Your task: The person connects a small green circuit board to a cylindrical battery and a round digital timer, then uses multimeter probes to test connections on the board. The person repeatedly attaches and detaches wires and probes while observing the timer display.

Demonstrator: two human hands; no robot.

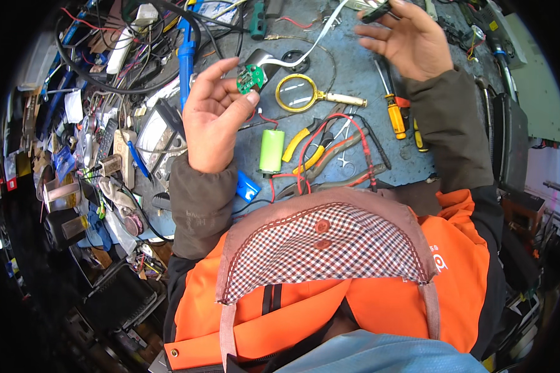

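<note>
My left hand (214, 118) pinches a small round green circuit board (251, 79) between thumb and fingers. A white flat cable (320, 42) runs from near that board up toward the top edge. At the upper right, my right hand (414, 43) holds a small dark board (376, 11) in its fingertips, partly cut off by the frame's edge. Below my left hand a green cylindrical battery cell (272, 151) with red wires lies on the bench. Between the hands rests a yellow-rimmed magnifying glass (296, 93), touched by neither.
Yellow-handled pliers (305, 155), orange-handled pliers (342, 152) and red test leads (368, 152) lie near my apron (323, 248). A yellow screwdriver (395, 118) is beside my right sleeve. Tangled cables and parts crowd the left, by a blue tool handle (186, 59).
</note>
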